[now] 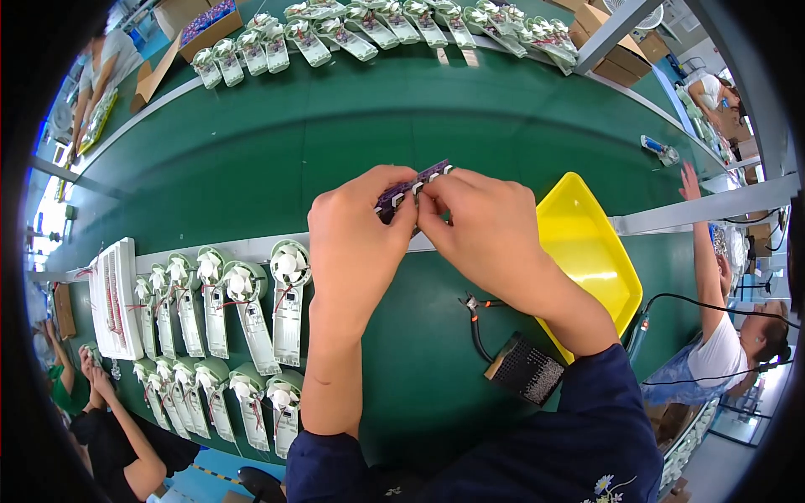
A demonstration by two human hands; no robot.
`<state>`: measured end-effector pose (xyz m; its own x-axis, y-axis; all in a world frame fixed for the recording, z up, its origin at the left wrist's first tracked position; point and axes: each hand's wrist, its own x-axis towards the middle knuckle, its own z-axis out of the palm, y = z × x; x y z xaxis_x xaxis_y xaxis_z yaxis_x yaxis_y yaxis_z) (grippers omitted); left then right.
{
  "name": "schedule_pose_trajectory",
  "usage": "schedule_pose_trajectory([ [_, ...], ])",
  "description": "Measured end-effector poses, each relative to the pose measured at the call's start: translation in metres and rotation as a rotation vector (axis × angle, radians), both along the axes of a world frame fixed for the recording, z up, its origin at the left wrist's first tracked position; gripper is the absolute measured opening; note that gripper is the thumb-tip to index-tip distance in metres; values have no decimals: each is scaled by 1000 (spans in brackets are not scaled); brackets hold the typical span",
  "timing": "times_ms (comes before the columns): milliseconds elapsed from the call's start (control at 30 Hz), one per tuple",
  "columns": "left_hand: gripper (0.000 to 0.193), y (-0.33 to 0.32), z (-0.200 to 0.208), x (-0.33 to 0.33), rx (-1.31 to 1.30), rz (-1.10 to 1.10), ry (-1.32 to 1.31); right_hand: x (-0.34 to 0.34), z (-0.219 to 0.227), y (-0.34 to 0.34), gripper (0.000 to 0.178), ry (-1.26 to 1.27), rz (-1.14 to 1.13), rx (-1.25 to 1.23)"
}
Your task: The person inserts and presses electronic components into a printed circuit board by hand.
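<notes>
Both of my hands are raised over the green bench, thumbs and fingers pinching a narrow purple circuit board strip (pixel 432 173) with several white connectors along it. My left hand (pixel 354 235) is closed on its left end. On the right end, my right hand (pixel 486 220) is closed too, its thumb close to the left thumb. The strip tilts up to the right, and my fingers hide part of it. Below my right forearm lie pliers (pixel 475 325) with black and orange handles, next to a small black block (pixel 526 369) full of tiny metal pieces.
A yellow tray (pixel 587 243) stands right of my right hand. Rows of pale green fan housings (pixel 248 306) lie at left, with more (pixel 352 38) along the far edge. A white slotted tray (pixel 116 298) is beside them. Co-workers sit at both sides; one arm (pixel 706 251) reaches in at right.
</notes>
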<state>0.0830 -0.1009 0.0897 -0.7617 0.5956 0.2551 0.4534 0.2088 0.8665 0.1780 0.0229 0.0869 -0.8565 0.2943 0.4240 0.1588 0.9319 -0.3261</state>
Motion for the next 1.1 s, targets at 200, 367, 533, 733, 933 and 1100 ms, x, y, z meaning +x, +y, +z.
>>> schedule_pose_trajectory([
  [200,19,-3,-2,-6,9,-17,52,-6,-3,20,8,89,142,-90],
  [367,32,-1,1,-4,24,-26,-15,-7,-5,19,14,283,133,-200],
  [533,39,-3,3,-5,-15,-25,-67,-9,-10,22,11,203,203,-269],
  [733,34,-2,-1,-13,68,-43,-143,-34,-32,80,25,51,-183,-627],
  [933,34,-4,-11,-23,139,-70,-290,-24,-51,70,41,300,-10,-750],
  [1100,31,-4,-19,-30,152,-136,-459,-13,-41,57,33,19,271,-1327],
])
